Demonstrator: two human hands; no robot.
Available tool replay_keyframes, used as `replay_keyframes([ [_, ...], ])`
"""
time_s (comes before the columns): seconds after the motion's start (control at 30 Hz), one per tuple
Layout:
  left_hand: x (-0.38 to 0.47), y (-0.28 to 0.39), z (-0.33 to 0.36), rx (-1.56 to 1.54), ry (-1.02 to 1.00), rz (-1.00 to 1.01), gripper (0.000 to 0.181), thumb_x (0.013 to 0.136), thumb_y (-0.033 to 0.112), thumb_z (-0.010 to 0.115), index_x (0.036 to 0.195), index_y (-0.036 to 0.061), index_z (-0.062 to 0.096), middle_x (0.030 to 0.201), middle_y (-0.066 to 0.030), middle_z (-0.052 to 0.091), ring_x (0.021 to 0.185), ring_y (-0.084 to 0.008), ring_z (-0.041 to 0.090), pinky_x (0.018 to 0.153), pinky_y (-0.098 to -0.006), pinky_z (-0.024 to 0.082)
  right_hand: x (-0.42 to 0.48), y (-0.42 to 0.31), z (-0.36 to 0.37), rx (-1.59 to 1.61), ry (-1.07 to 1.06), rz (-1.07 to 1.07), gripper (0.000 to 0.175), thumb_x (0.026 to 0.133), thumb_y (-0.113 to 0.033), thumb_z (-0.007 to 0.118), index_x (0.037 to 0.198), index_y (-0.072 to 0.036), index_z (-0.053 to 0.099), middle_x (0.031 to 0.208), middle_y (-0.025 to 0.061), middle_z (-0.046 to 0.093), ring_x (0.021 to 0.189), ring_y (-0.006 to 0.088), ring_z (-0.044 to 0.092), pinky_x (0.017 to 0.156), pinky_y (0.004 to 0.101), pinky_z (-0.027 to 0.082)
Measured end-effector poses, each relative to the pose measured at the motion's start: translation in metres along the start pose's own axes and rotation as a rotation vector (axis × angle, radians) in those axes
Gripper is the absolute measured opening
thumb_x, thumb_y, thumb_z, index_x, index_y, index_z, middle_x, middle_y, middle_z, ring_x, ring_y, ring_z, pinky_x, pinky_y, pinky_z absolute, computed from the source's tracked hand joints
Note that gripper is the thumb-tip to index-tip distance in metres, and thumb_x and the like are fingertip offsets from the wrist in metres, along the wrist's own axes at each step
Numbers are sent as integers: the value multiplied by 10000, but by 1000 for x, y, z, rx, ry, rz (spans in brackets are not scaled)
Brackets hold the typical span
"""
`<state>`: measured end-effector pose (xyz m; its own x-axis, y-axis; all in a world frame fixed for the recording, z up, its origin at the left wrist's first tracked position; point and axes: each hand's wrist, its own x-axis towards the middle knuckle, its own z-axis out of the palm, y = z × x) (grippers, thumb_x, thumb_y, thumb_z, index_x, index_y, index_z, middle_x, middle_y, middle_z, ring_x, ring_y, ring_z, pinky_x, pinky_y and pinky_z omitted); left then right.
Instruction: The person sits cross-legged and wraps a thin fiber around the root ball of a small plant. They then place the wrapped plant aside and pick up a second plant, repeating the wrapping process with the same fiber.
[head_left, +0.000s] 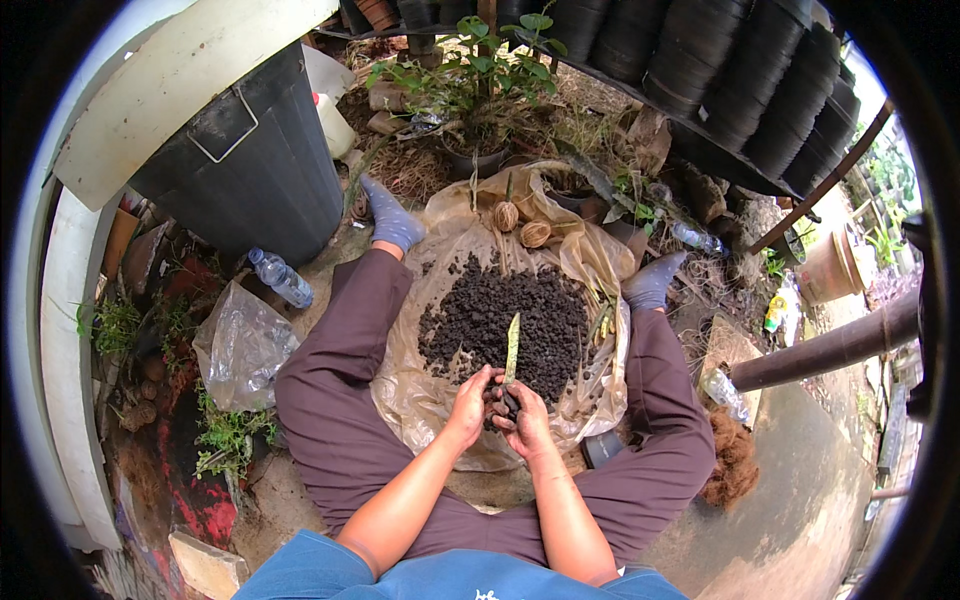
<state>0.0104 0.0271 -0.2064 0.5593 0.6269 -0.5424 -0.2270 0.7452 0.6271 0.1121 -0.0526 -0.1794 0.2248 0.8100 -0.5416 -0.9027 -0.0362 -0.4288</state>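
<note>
My left hand (469, 406) and my right hand (529, 421) are cupped together around a dark soil clump (511, 405). A variegated leaf cutting (513, 346), which looks like snake plant, stands upright out of the clump. Soil smears my fingers. Just beyond them, a loose heap of dark soil (480, 315) lies on a crumpled clear plastic sheet (409, 390) between my legs. At the sheet's far side sit two string-wrapped fibre balls (505, 216); a green leaf rises from the left one. Several leaf pieces (600, 321) lie along the sheet's right side.
A large black bin (247, 157) stands at left, near a plastic bottle (280, 277) and a clear plastic bag (246, 349). Brown coconut fibre (729, 459) lies beside my right knee. A potted plant (480, 82) stands ahead, with stacked black pots (697, 60) on a rack at upper right.
</note>
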Motion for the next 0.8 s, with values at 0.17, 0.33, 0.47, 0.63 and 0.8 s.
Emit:
replay_keyframes([
  [0.17,0,2,-2,-27,-60,-22,413,1104,402,527,1162,27,692,1018,-40,708,879,-133,661,760,-316,559,4,7,-3,-402,110,-41,178,1070,-209,585,1054,-42,646,842,8,651,601,64,540,473,217,383],
  [0.33,0,4,-2,94,-83,50,325,1087,309,569,1127,18,707,1111,-96,745,1036,-170,684,940,-326,535,6,20,-10,-934,99,-183,309,1069,-255,601,971,29,672,628,25,612,517,103,540,490,302,410],
  [0.47,1,6,-4,83,-59,25,274,1081,251,579,1127,12,704,1100,-91,748,999,-138,682,908,-306,543,9,30,-9,-967,118,-287,331,1083,-248,555,934,18,682,622,36,611,529,111,539,515,328,437],
  [0.63,-1,8,-2,102,-103,24,269,1086,243,567,1141,19,706,1098,-87,745,968,-124,680,874,-294,549,2,25,-4,-975,123,-424,331,1095,-249,530,943,9,671,676,42,621,581,106,558,543,328,453],
  [0.8,-2,5,2,45,-126,122,279,1086,252,572,1160,19,705,1123,-85,739,1005,-154,687,919,-324,550,4,24,-7,-917,83,-354,338,1100,-278,516,1012,16,656,744,50,638,638,137,583,600,346,475],
])
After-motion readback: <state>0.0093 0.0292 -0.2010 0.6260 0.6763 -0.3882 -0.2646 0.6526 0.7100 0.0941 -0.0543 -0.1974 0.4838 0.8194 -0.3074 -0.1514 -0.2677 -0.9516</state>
